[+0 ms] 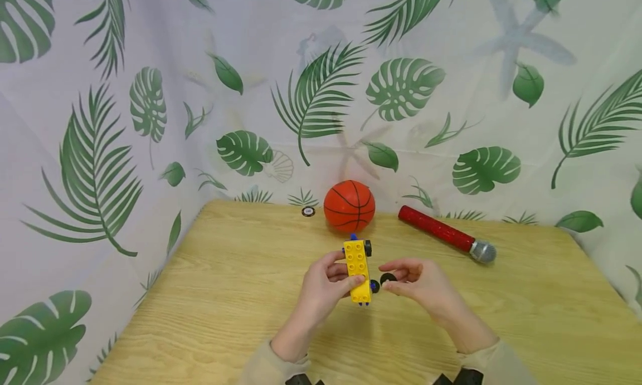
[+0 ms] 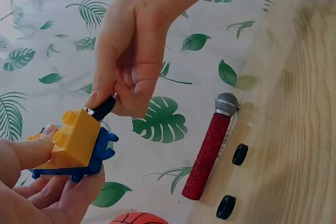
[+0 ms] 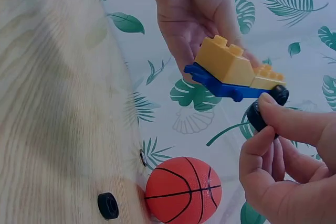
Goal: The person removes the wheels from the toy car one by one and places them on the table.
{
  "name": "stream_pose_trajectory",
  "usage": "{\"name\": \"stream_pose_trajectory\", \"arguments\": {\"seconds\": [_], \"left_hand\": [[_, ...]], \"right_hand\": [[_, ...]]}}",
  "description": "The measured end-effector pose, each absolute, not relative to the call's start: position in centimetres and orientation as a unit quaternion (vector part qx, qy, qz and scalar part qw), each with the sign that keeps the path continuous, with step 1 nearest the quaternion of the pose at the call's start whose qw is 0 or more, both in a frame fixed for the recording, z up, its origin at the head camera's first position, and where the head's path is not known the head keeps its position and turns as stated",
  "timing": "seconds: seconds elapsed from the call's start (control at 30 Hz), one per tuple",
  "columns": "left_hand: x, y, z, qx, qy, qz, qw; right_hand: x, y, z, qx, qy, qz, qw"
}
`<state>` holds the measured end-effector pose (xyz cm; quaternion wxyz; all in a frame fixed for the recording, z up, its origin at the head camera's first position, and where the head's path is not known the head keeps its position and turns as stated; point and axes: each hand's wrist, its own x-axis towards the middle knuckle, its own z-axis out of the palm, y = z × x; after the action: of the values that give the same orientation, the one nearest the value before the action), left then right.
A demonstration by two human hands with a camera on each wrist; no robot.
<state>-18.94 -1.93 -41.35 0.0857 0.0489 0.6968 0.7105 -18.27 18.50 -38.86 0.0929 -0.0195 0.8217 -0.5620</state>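
1. The toy car (image 1: pixel 358 271), studded yellow plastic bricks on a flat blue base, sat above the grainy wooden table (image 1: pixel 210 296), my left hand (image 1: pixel 321 290) curled round it.
2. My right hand (image 1: pixel 426 284) pinched a small round black wheel (image 1: pixel 387 278) just beside it.
3. A ribbed orange basketball (image 1: pixel 349 205) lay behind.

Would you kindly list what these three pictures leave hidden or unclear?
- Toy car: its underside, head view, faces away from the camera.
- Wheel: mostly covered by the right hand's fingers, right wrist view.
- Small disc near the basketball: its marking is too small, head view.
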Motion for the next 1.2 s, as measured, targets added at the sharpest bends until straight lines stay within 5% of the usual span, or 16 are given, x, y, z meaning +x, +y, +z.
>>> {"name": "stream_pose_trajectory", "arguments": {"seconds": [1.2], "left_hand": [[-19.6, -3.6, -41.6, 0.053, 0.607, 0.785, 0.116]], "right_hand": [[-20.4, 26.8, -40.0, -0.036, 0.776, -0.628, 0.049]]}}
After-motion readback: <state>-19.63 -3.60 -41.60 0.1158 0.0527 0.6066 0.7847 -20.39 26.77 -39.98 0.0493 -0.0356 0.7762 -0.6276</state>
